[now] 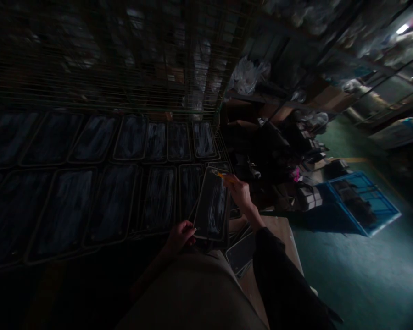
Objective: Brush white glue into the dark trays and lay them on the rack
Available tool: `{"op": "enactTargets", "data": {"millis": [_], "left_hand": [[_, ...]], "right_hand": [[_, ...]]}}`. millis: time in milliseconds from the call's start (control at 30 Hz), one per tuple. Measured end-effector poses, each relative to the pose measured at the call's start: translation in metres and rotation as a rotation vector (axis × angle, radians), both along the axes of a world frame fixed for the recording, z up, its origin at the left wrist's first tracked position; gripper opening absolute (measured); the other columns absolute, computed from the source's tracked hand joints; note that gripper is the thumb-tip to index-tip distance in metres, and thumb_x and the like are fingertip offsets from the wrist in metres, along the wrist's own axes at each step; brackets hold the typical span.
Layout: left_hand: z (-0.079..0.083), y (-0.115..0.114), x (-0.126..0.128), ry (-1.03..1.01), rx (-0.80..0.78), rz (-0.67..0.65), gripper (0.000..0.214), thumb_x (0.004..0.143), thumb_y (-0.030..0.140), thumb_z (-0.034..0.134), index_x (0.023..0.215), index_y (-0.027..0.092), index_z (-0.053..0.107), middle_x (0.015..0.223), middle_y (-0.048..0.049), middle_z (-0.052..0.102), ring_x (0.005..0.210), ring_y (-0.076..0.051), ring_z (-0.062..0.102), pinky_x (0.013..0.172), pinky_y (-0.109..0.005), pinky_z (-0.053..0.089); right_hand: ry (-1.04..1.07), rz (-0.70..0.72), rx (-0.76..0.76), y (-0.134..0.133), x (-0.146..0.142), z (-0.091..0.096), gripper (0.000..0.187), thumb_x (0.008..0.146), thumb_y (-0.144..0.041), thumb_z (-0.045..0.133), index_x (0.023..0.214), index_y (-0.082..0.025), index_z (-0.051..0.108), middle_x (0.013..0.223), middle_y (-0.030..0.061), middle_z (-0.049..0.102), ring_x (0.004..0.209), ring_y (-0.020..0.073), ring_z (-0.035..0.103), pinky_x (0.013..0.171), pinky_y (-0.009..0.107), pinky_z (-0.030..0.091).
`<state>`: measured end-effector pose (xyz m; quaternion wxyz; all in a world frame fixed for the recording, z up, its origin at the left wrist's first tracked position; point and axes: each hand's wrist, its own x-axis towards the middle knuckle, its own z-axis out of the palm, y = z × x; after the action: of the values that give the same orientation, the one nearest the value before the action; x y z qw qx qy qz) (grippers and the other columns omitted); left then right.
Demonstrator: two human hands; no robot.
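My left hand (179,236) is closed on the near lower corner of a dark rectangular panel (211,206) with a pale rim, holding it tilted up. My right hand (241,192) is closed on a thin orange brush or pen (223,176), whose tip rests at the panel's far upper corner. The panel's face shows pale streaks. Beneath it lies a stack of similar panels (241,254) on a wooden board (278,229). The scene is very dark.
Two rows of several similar streaked panels (113,201) lie side by side on a wire rack (89,68) to the left. Cluttered shelves (282,133) stand behind. A blue wire crate (363,201) sits on the green floor (347,275) at right.
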<state>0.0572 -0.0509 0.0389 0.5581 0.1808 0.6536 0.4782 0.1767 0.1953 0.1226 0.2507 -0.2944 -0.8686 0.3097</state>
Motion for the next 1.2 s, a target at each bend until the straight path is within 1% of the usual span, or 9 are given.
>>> {"op": "enactTargets", "data": {"millis": [133,267,400,567,667,800,867,1033,1200], "left_hand": [[0.003,0.001,0.000,0.005,-0.016,-0.007,0.024,0.074,0.038,0.064,0.082,0.017,0.056,0.062,0.0008,0.063,0.051,-0.014,0.062,0.045,-0.022,0.046],[0.000,0.000,0.000,-0.029,0.008,0.020,0.025,0.073,0.038,0.065,0.082,0.016,0.055,0.065,0.0005,0.062,0.051,-0.014,0.062,0.044,-0.022,0.045],[-0.006,-0.002,0.000,-0.070,0.046,0.048,0.029,0.071,0.039,0.068,0.083,0.016,0.055,0.066,0.0017,0.061,0.050,-0.013,0.062,0.044,-0.022,0.045],[-0.006,-0.002,0.000,-0.071,0.024,0.066,0.031,0.067,0.040,0.069,0.082,0.015,0.056,0.065,0.0016,0.061,0.049,-0.013,0.062,0.043,-0.021,0.046],[-0.002,-0.001,0.001,-0.057,0.004,0.051,0.028,0.069,0.038,0.067,0.081,0.015,0.057,0.062,0.0012,0.061,0.050,-0.014,0.063,0.043,-0.021,0.046],[0.002,-0.001,0.002,-0.039,0.008,0.080,0.026,0.068,0.036,0.068,0.080,0.015,0.058,0.064,0.0013,0.062,0.049,-0.013,0.062,0.043,-0.021,0.046],[0.002,-0.001,0.003,-0.027,0.009,0.086,0.027,0.068,0.037,0.069,0.078,0.015,0.057,0.060,0.0022,0.060,0.047,-0.012,0.060,0.042,-0.020,0.044],[-0.002,0.000,0.004,-0.015,-0.008,0.062,0.026,0.069,0.038,0.068,0.077,0.016,0.056,0.053,0.0030,0.059,0.043,-0.012,0.058,0.042,-0.020,0.044],[-0.007,-0.002,0.003,0.033,-0.005,0.032,0.025,0.071,0.037,0.065,0.081,0.016,0.056,0.052,0.0022,0.061,0.043,-0.013,0.058,0.043,-0.020,0.043]], "right_hand": [[-0.052,0.060,0.075,-0.005,-0.012,-0.009,0.023,0.096,-0.029,0.050,0.114,-0.020,0.062,0.104,0.0046,0.070,0.088,0.0188,0.068,0.069,0.024,0.050],[-0.111,0.180,0.017,-0.028,0.002,-0.006,0.022,0.097,-0.028,0.050,0.113,-0.022,0.062,0.105,0.0035,0.070,0.089,0.0172,0.068,0.070,0.022,0.048],[-0.173,0.303,-0.129,-0.064,0.035,0.006,0.025,0.098,-0.030,0.049,0.119,-0.023,0.061,0.101,0.0034,0.070,0.085,0.0153,0.067,0.070,0.021,0.048],[-0.204,0.330,-0.396,-0.100,0.072,0.019,0.025,0.098,-0.030,0.047,0.115,-0.022,0.063,0.084,0.0018,0.070,0.074,0.0136,0.067,0.066,0.020,0.049],[-0.182,0.304,-0.585,-0.103,0.081,0.017,0.026,0.097,-0.034,0.047,0.112,-0.020,0.064,0.076,0.0018,0.069,0.071,0.0149,0.067,0.064,0.022,0.052],[-0.093,0.206,-0.740,-0.080,0.077,0.005,0.032,0.094,-0.044,0.050,0.101,-0.016,0.064,0.069,0.0026,0.068,0.061,0.0162,0.066,0.056,0.024,0.054],[-0.019,0.123,-0.653,-0.060,0.070,0.001,0.032,0.093,-0.046,0.051,0.099,-0.016,0.062,0.068,0.0018,0.067,0.060,0.0159,0.066,0.056,0.024,0.054],[0.059,-0.058,-0.250,-0.017,0.047,0.009,0.029,0.095,-0.040,0.048,0.107,-0.018,0.061,0.077,0.0020,0.068,0.069,0.0150,0.068,0.064,0.022,0.053],[-0.056,-0.140,0.046,-0.003,0.027,0.009,0.026,0.096,-0.033,0.045,0.110,-0.019,0.062,0.078,0.0028,0.069,0.072,0.0164,0.067,0.064,0.022,0.048]]}}
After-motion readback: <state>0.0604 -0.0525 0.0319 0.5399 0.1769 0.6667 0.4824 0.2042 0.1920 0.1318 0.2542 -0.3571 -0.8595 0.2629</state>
